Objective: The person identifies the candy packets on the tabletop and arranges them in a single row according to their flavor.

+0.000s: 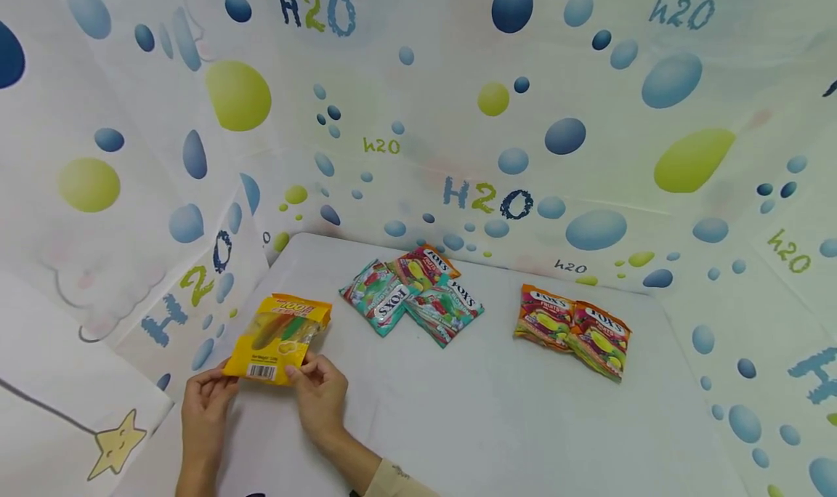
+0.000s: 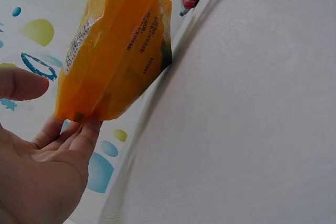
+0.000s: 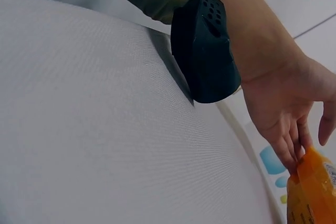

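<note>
A yellow candy bag (image 1: 277, 337), with green and brown shapes and a barcode on its front, is tilted up above the left part of the table. My right hand (image 1: 322, 399) pinches its lower right edge, thumb in front and fingers behind. At the bag's lower left corner is my left hand (image 1: 208, 410). In the left wrist view, that left hand (image 2: 52, 166) touches the bottom of the orange-looking bag (image 2: 113, 51) with extended fingertips, its thumb standing apart. The right wrist view shows the right hand's (image 3: 286, 103) fingers at the edge of the bag (image 3: 312, 187).
On the white table (image 1: 458, 410), two green Fox's candy packets (image 1: 375, 297) and an orange one (image 1: 428, 264) lie overlapping at the back. Two orange Fox's packets (image 1: 546, 319) overlap farther right. Walls of patterned sheet (image 1: 425, 119) border the table at the back and sides.
</note>
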`<state>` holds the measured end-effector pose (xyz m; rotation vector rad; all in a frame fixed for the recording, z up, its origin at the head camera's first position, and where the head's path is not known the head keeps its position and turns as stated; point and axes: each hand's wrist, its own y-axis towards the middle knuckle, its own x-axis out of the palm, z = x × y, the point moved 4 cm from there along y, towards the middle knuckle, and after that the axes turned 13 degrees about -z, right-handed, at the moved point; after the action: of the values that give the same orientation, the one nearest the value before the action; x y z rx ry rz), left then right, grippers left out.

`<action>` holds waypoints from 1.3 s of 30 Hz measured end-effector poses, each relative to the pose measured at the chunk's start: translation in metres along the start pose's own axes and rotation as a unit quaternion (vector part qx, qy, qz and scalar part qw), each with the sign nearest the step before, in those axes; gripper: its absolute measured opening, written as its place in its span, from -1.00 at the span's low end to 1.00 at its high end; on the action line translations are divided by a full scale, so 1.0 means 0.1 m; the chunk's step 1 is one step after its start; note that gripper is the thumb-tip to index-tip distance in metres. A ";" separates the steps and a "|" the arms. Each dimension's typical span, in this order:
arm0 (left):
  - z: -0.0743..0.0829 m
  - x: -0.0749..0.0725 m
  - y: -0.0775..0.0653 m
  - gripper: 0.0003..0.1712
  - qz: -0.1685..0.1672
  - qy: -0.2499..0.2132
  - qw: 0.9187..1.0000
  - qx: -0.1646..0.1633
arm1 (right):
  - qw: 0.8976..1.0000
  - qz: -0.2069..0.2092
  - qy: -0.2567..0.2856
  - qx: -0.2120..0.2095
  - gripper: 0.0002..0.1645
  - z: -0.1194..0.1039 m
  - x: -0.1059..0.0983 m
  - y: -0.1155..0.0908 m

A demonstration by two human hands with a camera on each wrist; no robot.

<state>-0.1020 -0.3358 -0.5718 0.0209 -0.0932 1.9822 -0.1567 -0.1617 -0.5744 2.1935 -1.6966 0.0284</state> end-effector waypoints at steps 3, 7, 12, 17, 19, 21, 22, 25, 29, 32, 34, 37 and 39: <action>-0.01 -0.01 0.00 -0.73 -0.006 -0.017 1.000 -0.006 | 1.000 0.002 -0.001 0.001 -0.78 0.00 0.00 -0.01; -0.02 -0.02 0.01 -0.75 -0.010 -0.011 1.000 -0.026 | 1.000 0.004 -0.002 0.003 -0.78 0.00 0.01 -0.02; -0.01 -0.02 0.01 -0.74 -0.014 0.000 0.999 -0.035 | 1.000 0.014 -0.017 0.015 -0.78 -0.01 0.02 0.00; -0.01 -0.02 0.01 -0.73 -0.013 0.010 0.999 -0.037 | 0.999 0.025 -0.024 0.034 -0.77 -0.01 0.02 -0.01; -0.01 -0.02 0.00 -0.73 -0.013 0.009 0.999 -0.037 | 0.999 0.026 -0.022 0.040 -0.77 -0.01 0.03 -0.02; -0.01 -0.02 0.00 -0.73 -0.013 0.001 0.999 -0.038 | 0.998 0.027 -0.019 0.044 -0.77 -0.01 0.03 -0.02; -0.01 -0.02 -0.01 -0.73 -0.013 -0.001 0.999 -0.039 | 0.998 0.029 -0.020 0.046 -0.77 -0.01 0.03 -0.02; 0.00 -0.02 -0.01 -0.72 -0.012 0.002 0.999 -0.043 | 0.998 0.034 -0.025 0.049 -0.77 0.00 0.02 -0.02; 0.00 -0.02 0.00 -0.68 -0.008 0.036 0.998 -0.053 | 0.996 0.041 -0.057 0.052 -0.78 0.02 0.00 -0.01; 0.00 -0.03 0.01 -0.61 -0.011 0.075 0.995 -0.059 | 0.996 0.038 -0.070 0.041 -0.79 0.04 -0.03 -0.01; 0.00 -0.04 0.01 -0.57 -0.015 0.098 0.993 -0.064 | 0.996 0.036 -0.076 0.033 -0.79 0.04 -0.04 0.00; -0.01 -0.05 0.01 -0.51 -0.020 0.121 0.990 -0.071 | 0.995 0.037 -0.089 0.036 -0.76 0.03 -0.06 -0.01; -0.02 -0.05 0.01 -0.48 -0.026 0.129 0.988 -0.078 | 0.993 0.040 -0.101 0.046 -0.74 0.03 -0.07 -0.02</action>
<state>-0.1007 -0.3410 -0.5746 -0.3309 -0.0793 1.9035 -0.1573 -0.1558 -0.5788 2.2586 -1.9283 -0.0987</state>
